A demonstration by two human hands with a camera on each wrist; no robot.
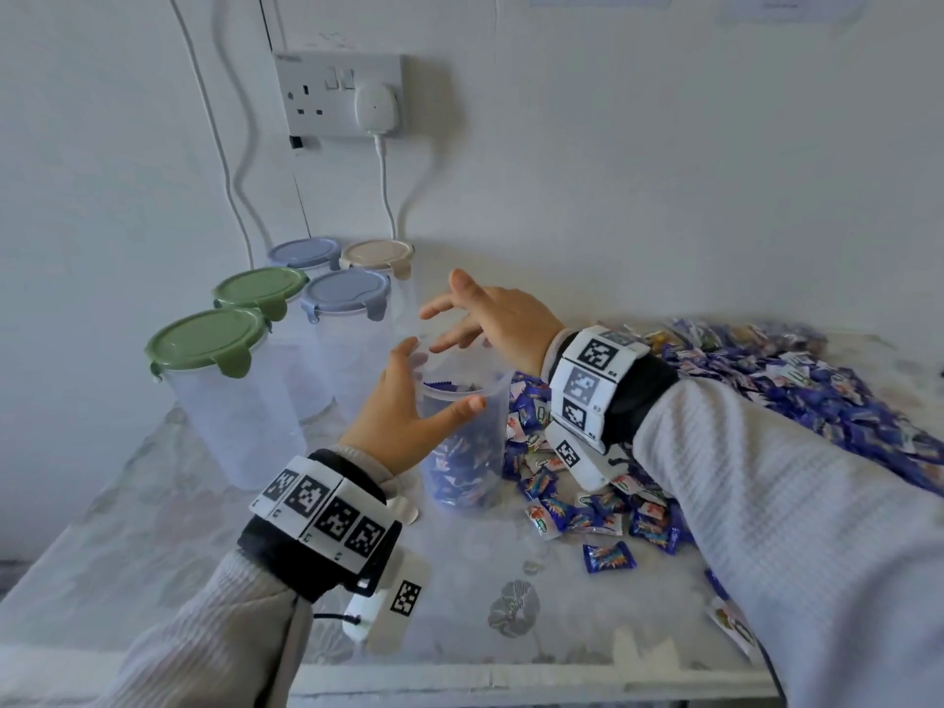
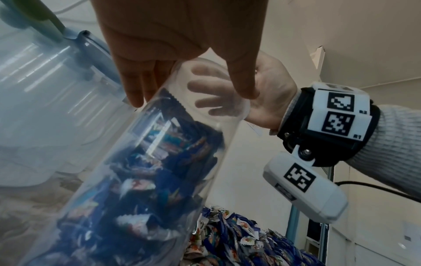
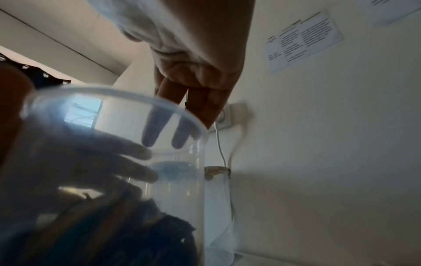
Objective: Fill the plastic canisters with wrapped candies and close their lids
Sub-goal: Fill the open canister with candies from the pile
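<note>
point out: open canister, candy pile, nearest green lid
open canister (image 1: 462, 452): head view, clear side wall over the candies inside.
candy pile (image 1: 817, 396): head view, middle of the blue heap on the table.
nearest green lid (image 1: 204, 339): head view, flat top of the lid.

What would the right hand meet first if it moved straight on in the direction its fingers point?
Probably the blue-lidded canister: the right hand points left over the open canister toward it. Depth is unclear.
</note>
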